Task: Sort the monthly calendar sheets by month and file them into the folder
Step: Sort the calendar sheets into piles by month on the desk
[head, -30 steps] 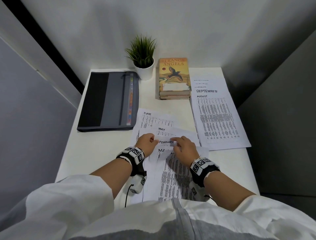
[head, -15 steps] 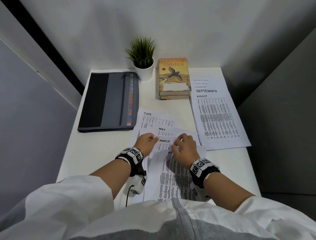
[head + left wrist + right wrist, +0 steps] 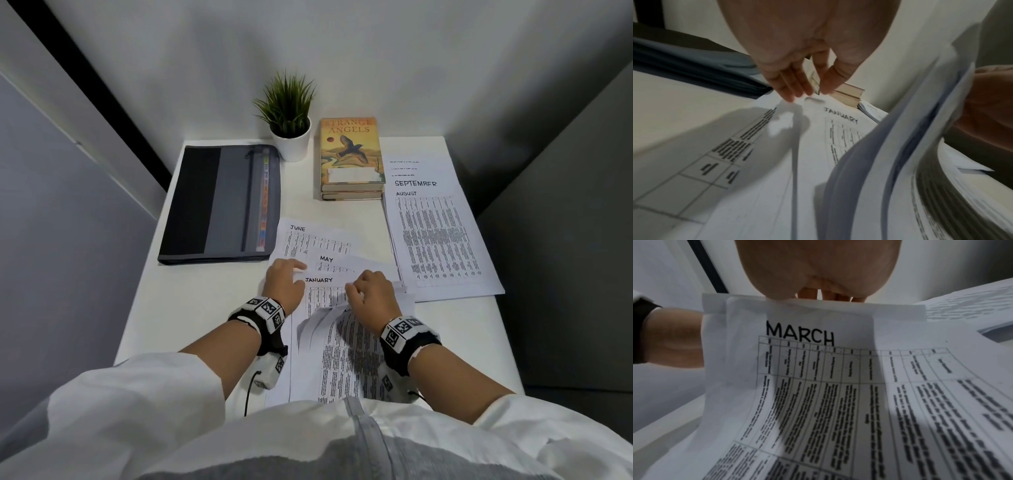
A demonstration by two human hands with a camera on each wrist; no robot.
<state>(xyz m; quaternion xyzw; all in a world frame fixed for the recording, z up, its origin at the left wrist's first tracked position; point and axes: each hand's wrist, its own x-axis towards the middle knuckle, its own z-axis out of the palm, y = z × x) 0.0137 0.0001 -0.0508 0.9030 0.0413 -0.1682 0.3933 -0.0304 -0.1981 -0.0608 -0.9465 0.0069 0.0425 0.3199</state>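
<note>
A stack of calendar sheets lies in front of me on the white table (image 3: 205,308). My right hand (image 3: 371,294) grips the top edge of several sheets and curls them back towards me, with the March sheet (image 3: 799,334) on top. Under them the January sheet (image 3: 318,291) lies flat and bare. My left hand (image 3: 284,281) rests straight fingertips (image 3: 791,95) on its top left corner. The May sheet (image 3: 335,262) and the June sheet (image 3: 308,240) stick out beyond the stack. The grey and black folder (image 3: 219,202) lies shut at the back left.
A second pile of sheets (image 3: 435,240), with August on top and September showing behind, lies at the right. Two stacked books (image 3: 349,154) and a small potted plant (image 3: 291,113) stand at the back. Walls close in the table on both sides.
The exposed heading between my hands went from February to March to January. My right hand drew the top edges of the upper sheets back towards me. The left hand stayed near the corner.
</note>
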